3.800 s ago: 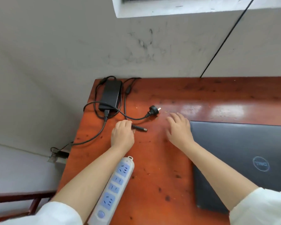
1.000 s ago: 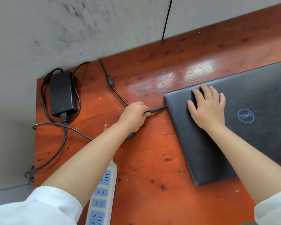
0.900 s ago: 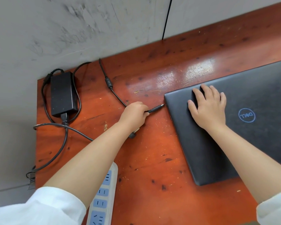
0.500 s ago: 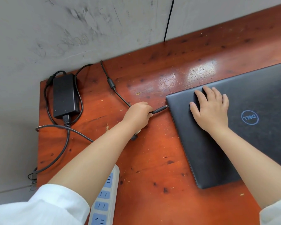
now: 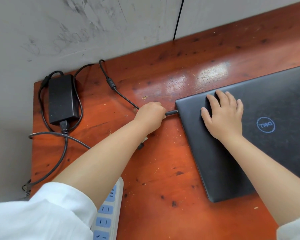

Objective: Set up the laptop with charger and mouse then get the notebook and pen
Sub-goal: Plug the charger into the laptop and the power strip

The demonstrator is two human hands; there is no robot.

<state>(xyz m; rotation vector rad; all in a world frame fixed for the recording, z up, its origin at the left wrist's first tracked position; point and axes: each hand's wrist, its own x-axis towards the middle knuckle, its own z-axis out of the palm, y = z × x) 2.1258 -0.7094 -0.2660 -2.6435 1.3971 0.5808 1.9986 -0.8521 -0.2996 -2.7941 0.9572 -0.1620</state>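
A closed black laptop lies on the red-brown wooden desk, lid up. My right hand rests flat on the lid near its left rear corner, fingers spread. My left hand pinches the charger's barrel connector, whose tip meets the laptop's left edge. The thin cable runs back from my fist to the black charger brick at the desk's far left corner. The mains plug peeks out from under my left forearm. No mouse, notebook or pen is in view.
A white power strip with blue sockets lies near the front edge under my left arm. The thick mains cable loops over the desk's left edge. A grey scuffed wall stands right behind the desk.
Since 3.8 s ago my left hand carried the connector from the desk's middle to the laptop's left edge, and my right hand moved onto the lid. Over the last second the connector's tip closed up to the edge.
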